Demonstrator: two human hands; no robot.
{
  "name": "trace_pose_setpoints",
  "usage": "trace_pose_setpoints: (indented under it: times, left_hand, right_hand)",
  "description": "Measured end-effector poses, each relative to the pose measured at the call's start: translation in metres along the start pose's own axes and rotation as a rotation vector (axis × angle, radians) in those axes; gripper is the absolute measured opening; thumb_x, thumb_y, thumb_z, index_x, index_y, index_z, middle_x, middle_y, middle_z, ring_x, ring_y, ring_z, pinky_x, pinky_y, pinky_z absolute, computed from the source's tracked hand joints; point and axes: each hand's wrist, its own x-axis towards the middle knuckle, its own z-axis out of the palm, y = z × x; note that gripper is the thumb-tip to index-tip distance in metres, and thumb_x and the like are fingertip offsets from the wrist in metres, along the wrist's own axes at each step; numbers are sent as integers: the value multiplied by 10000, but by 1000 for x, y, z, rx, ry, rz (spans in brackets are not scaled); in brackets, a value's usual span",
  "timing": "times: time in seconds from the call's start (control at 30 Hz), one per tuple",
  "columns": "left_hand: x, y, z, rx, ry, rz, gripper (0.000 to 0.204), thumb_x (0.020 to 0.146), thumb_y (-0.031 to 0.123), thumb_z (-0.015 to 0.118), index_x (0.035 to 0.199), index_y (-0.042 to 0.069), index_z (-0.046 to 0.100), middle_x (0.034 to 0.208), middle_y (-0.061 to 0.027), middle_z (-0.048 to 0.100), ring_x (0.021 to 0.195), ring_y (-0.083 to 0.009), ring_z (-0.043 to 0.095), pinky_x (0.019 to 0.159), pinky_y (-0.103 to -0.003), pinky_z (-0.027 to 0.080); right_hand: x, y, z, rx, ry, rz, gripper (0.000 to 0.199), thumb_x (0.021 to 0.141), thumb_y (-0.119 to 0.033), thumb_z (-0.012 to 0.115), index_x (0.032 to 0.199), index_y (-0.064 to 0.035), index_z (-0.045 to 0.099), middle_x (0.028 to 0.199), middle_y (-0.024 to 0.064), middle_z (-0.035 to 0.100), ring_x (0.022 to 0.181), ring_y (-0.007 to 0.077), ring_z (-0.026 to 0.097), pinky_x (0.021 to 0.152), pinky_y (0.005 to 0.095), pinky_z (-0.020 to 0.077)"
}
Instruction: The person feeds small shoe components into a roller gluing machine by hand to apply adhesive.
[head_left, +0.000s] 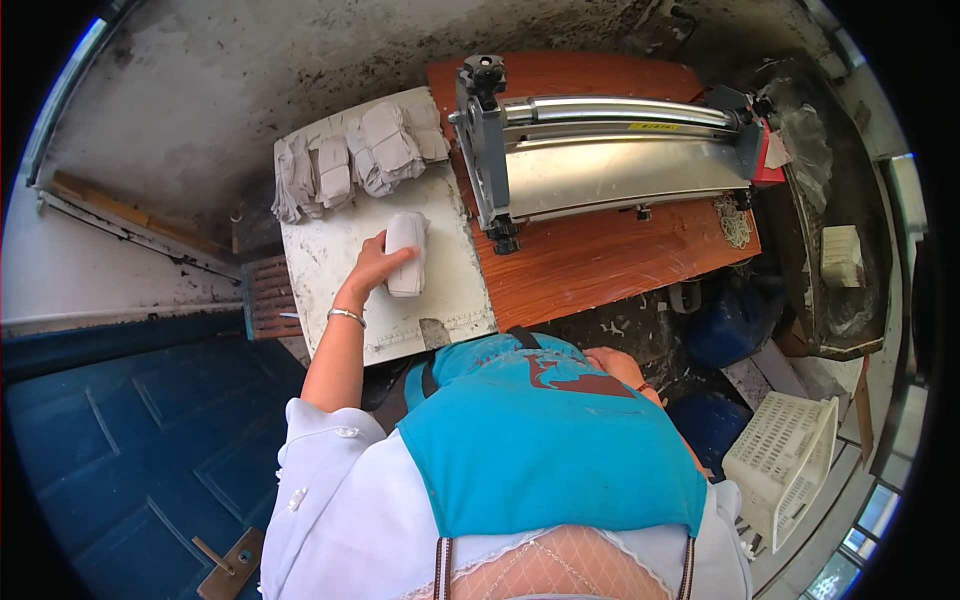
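Note:
My left hand (378, 262) is closed around the near-left side of a thick stack of pale grey-white folded pieces (406, 240), thumb over its top. Whether the pieces are cloth or thin leather I cannot tell. The stack stands on the white board (350, 325) on the left part of the table. My right hand (615, 366) is low, next to the edge of my turquoise apron (540, 440); the apron hides most of its fingers. Several similar pale bundles (385, 145) lie in a row at the board's far end.
A metal roller machine (620, 165) with black knobs stands on the red-brown wooden board (600, 260). Beside it lies a coil of pale cord (735, 222). Blue containers (730, 320) and a white plastic basket (785, 460) are at the right. A blue panelled door (140, 450) is at the left.

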Motion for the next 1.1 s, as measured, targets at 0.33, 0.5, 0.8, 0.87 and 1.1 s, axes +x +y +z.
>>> trace_pose_setpoints:
  times: [0.33, 0.5, 0.8, 0.87, 1.1]
  left_hand:
    - [-36, 9, 63, 553, 296, 251, 1029, 543, 339, 786, 1418, 51, 324, 1249, -235, 516, 1145, -382, 533, 968, -431, 457]
    - [-55, -4, 75, 192, 290, 177, 1017, 598, 324, 785, 1441, 60, 281, 1285, -194, 514, 1156, -337, 539, 973, -411, 458]
    - [-107, 1, 74, -1159, -434, 10, 743, 720, 264, 726, 1335, -27, 428, 1236, -166, 575, 1111, -295, 595, 988, -415, 483]
    - [-108, 3, 82, -1230, -432, 35, 728, 726, 282, 724, 1327, -20, 444, 1219, -166, 591, 1079, -301, 615, 970, -428, 501]
    - [-113, 32, 92, -1481, -291, 105, 682, 766, 350, 682, 1327, 32, 462, 1234, -169, 583, 1120, -320, 591, 995, -458, 483]
  right_hand:
    - [7, -6, -1, -30, -4, -23, 246, 904, -223, 564, 1060, -63, 666, 1022, 136, 670, 937, 324, 630, 800, 425, 505]
    - [37, -22, -9, -41, 41, -140, 251, 893, -213, 577, 1066, -55, 666, 1023, 138, 673, 935, 317, 635, 804, 413, 507]
    - [98, -133, -27, 538, 36, -406, 247, 891, -172, 598, 1099, -48, 645, 968, 119, 674, 809, 237, 660, 728, 332, 523]
    - [99, -161, -37, 521, 76, -537, 267, 857, -187, 659, 1096, -70, 631, 915, 104, 629, 760, 249, 640, 683, 358, 514]
    - [95, -178, -45, 172, 329, -859, 297, 801, -115, 705, 1075, -41, 619, 883, 114, 594, 714, 292, 590, 594, 350, 476]
